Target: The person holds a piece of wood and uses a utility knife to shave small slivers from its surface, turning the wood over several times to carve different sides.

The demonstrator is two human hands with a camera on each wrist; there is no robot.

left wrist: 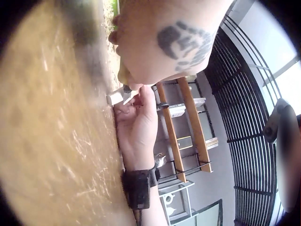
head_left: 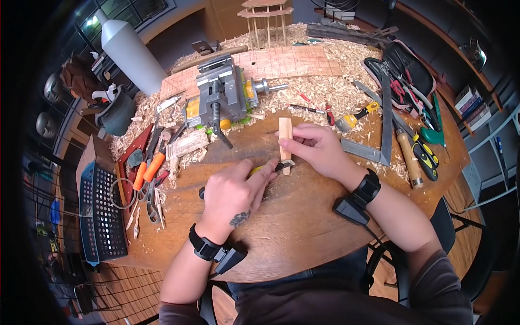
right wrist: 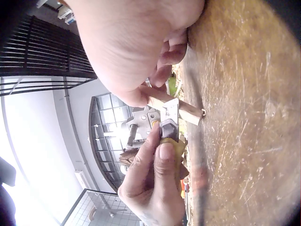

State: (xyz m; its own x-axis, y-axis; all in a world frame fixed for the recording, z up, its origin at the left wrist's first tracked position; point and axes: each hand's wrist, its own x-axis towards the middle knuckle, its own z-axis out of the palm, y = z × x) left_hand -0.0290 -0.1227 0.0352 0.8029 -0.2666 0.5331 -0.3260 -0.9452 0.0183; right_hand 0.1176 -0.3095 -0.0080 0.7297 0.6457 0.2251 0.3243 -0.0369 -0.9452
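Observation:
A small pale wood block [head_left: 285,132] lies on the round wooden table [head_left: 303,227], and my right hand [head_left: 317,150] holds it by its sides. The left hand [head_left: 234,193], tattooed on its back, grips a yellow-handled chisel [head_left: 259,169] whose metal tip touches the block's near end. In the right wrist view the right hand [right wrist: 136,47] pinches the block [right wrist: 186,109] while the chisel blade [right wrist: 170,114] presses against it, held by the left hand [right wrist: 153,188]. The left wrist view shows the left hand [left wrist: 160,42] above the block [left wrist: 114,98] and the right hand [left wrist: 137,123].
A grey bench vise [head_left: 219,95] stands behind the block amid wood shavings [head_left: 325,86]. A gridded board [head_left: 281,62] lies beyond. A metal square [head_left: 382,124], a tool roll [head_left: 406,76] and files sit right. Orange-handled tools [head_left: 149,168] and a perforated basket [head_left: 100,211] sit left.

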